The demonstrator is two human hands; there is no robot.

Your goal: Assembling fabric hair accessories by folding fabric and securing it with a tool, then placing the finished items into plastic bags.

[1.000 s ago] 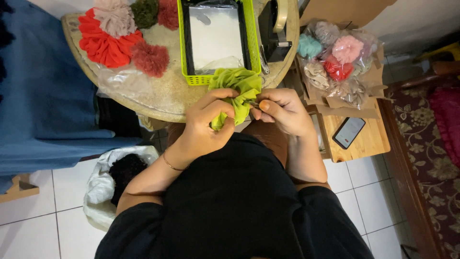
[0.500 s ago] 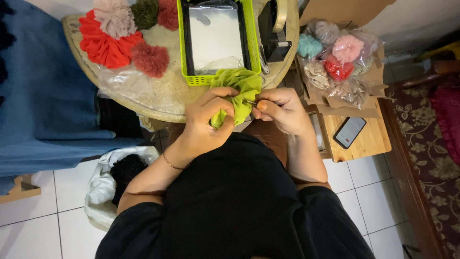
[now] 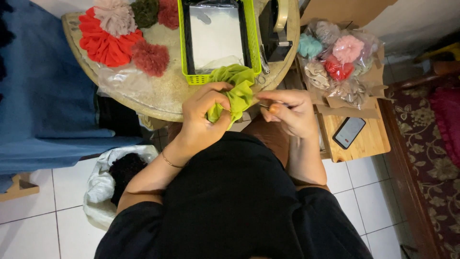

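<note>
The left hand (image 3: 203,117) is clamped on the bunched green fabric (image 3: 234,91) at the table (image 3: 158,96) edge; the right hand (image 3: 287,112) pinches what looks like a thin needle beside it — a loose grip could let the gathers slip, or prick a finger; the green basket (image 3: 184,43) and red fabric flowers (image 3: 103,41) crowd behind.

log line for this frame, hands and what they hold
left hand: grips green fabric | right hand: pinches thin needle-like tool | place: round table edge, by green basket
</note>
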